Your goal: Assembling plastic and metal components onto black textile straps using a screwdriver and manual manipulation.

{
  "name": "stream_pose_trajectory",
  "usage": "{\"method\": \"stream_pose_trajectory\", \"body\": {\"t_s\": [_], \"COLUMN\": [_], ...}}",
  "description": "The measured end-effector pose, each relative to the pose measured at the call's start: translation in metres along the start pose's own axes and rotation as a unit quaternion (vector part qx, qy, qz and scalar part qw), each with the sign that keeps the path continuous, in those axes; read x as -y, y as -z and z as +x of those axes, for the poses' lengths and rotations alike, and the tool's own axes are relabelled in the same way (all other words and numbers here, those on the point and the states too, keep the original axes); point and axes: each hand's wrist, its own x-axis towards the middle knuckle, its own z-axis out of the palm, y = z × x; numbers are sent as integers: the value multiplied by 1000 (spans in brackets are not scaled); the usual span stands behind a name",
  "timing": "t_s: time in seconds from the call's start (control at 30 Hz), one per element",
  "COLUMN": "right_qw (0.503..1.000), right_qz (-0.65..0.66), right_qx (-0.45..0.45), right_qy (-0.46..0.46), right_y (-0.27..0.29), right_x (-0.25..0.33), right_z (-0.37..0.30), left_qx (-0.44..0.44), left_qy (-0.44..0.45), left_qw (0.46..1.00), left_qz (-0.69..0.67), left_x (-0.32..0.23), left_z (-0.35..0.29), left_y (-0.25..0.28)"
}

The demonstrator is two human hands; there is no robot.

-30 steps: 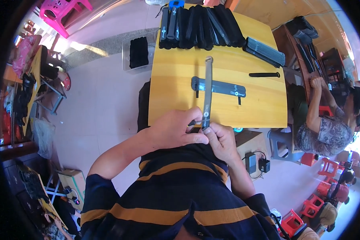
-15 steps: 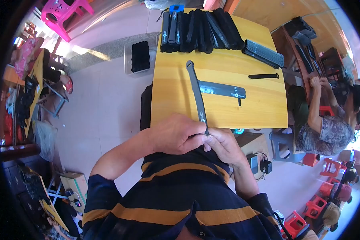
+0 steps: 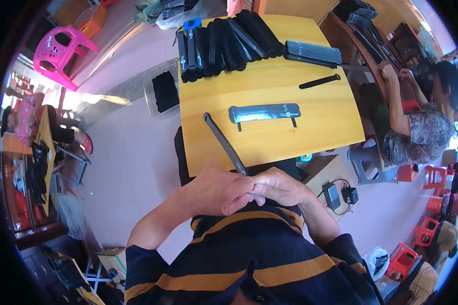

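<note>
Tub (image 3: 149, 101) just off worktop (image 3: 326, 114) left edge. Grey strap (image 3: 225, 143) slants over near-left corner, low end in left hand (image 3: 220, 190) and right hand (image 3: 282, 188), both grips closed on it by near edge. Bare worktop between flat grey bundle (image 3: 265, 113) and right edge.

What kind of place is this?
It looks like a small workshop: dark strips are bunched along a yellow table's far side, another person sits at a brown bench, and red plastic stools stand at the right.
</note>
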Motion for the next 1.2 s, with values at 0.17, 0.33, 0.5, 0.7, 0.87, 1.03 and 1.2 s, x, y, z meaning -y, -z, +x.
{"method": "stream_pose_trajectory", "body": {"t_s": [0.17,0.33,0.5,0.7,0.87,1.03,1.2], "right_qw": [998,991,996,999,989,993,997], "right_qz": [-2,16,-40,3,135,97,69], "right_qx": [60,114,61,40,24,-47,-35], "right_qy": [19,72,49,8,-50,-46,-3], "right_y": [-1,-6,-3,-4,-15,-31,-27], "right_x": [3,6,4,0,-9,-6,2], "right_z": [0,12,15,12,10,16,14], "left_qx": [5,37,-27,-85,-92,-141,-176], "left_qy": [4,6,27,40,43,27,56], "left_qw": [978,925,964,987,985,984,954], "left_qz": [-207,-378,-264,-127,-140,-107,-237], "left_x": [-2,13,-1,-12,-10,-6,-2], "left_z": [-5,-19,-20,-21,-26,-32,-42], "left_y": [3,2,3,1,0,-4,-2]}}
